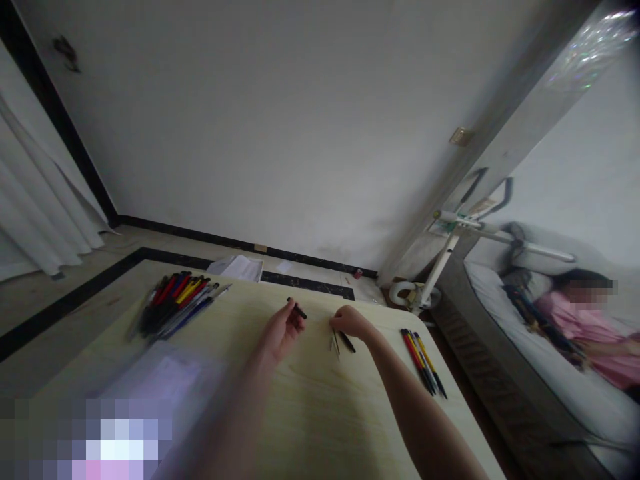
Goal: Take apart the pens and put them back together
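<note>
Curled over the middle of the table, my left hand (pixel 283 331) pinches a short black pen part (pixel 299 310) between thumb and fingers. My right hand (pixel 351 321) is closed just to the right, knuckles up, close to the tabletop. Whatever sits in its fingertips is hidden. Thin pen parts (pixel 337 345), like refills, show just below those fingers; I cannot tell if they are held or lying. A black pen piece (pixel 347 342) lies beneath the right hand. Right of my forearm, several pens (pixel 423 363) in red, yellow, white and black lie side by side.
A large pile of mixed pens (pixel 177 303) lies on the left of the pale wooden table (pixel 310 413). A blurred translucent plastic bag (pixel 165 373) is in front of it. Beyond the right edge are exercise equipment (pixel 445 260) and a person in pink (pixel 580 317) on a bed.
</note>
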Demonstrator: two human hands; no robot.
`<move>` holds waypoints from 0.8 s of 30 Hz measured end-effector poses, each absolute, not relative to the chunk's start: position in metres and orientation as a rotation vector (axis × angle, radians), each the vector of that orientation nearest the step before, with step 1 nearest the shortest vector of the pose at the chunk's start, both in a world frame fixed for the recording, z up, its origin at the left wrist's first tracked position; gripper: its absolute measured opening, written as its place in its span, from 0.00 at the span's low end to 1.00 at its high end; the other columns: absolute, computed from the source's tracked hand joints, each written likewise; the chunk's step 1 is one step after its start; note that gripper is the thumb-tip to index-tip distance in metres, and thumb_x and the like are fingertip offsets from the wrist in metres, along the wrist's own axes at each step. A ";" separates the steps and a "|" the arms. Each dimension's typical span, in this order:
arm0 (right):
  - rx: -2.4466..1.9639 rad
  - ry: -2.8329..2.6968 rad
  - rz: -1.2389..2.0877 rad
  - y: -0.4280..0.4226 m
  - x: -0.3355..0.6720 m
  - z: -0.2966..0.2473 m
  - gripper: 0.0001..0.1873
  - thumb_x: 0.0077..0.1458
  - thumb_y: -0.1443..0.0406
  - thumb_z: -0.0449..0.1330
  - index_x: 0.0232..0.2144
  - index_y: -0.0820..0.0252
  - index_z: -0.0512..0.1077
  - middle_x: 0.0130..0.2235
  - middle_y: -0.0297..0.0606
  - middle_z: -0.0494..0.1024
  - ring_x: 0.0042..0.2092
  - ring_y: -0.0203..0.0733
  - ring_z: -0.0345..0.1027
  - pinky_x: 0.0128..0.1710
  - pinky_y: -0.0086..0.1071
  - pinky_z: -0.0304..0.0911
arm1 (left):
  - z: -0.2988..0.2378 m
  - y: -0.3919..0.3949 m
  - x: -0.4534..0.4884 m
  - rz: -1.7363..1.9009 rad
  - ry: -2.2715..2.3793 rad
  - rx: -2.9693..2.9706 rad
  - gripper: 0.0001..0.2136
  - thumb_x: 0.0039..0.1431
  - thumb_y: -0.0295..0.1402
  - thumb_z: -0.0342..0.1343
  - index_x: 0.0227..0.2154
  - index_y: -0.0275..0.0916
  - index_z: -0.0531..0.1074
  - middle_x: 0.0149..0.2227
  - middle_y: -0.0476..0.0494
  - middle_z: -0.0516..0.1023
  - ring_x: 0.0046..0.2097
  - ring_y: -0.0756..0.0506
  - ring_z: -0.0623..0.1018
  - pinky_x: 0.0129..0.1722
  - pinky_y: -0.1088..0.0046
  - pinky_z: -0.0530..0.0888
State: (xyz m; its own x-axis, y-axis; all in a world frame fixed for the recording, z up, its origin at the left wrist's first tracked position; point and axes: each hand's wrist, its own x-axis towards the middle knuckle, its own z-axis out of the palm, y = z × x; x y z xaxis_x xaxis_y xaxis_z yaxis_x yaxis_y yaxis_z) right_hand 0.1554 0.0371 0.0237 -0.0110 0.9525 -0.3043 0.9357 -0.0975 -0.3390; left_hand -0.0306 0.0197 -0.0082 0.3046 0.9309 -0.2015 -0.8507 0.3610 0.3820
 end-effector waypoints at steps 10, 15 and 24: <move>-2.005 -1.779 1.008 0.027 0.183 0.021 0.10 0.43 0.66 0.51 0.16 0.65 0.67 0.17 0.33 0.66 0.19 0.29 0.55 0.18 0.23 0.48 | -0.012 0.021 -0.032 1.177 0.392 0.208 0.04 0.50 0.29 0.55 0.27 0.34 0.67 0.24 0.48 0.72 0.24 0.54 0.71 0.22 0.79 0.69; -1.930 -1.663 1.159 0.015 0.198 0.021 0.10 0.45 0.66 0.50 0.17 0.65 0.66 0.18 0.35 0.68 0.19 0.30 0.58 0.19 0.23 0.53 | -0.012 0.021 -0.032 1.168 0.380 0.197 0.03 0.50 0.28 0.55 0.27 0.34 0.67 0.24 0.48 0.72 0.25 0.54 0.72 0.23 0.79 0.69; -1.864 -1.508 1.374 0.001 0.193 0.028 0.06 0.45 0.67 0.54 0.21 0.66 0.67 0.22 0.38 0.72 0.22 0.33 0.65 0.23 0.27 0.63 | -0.007 0.020 -0.032 1.166 0.408 0.193 0.03 0.50 0.28 0.55 0.27 0.34 0.68 0.24 0.49 0.73 0.24 0.54 0.72 0.21 0.79 0.69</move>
State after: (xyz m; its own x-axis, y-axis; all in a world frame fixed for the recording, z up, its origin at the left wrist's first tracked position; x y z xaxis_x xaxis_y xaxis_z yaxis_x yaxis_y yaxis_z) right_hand 0.1929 0.0008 0.0279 -0.0513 0.8938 -0.4456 0.5267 -0.3548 -0.7725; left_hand -0.0322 0.0201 -0.0069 0.3317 0.9196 -0.2107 -0.8505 0.3881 0.3550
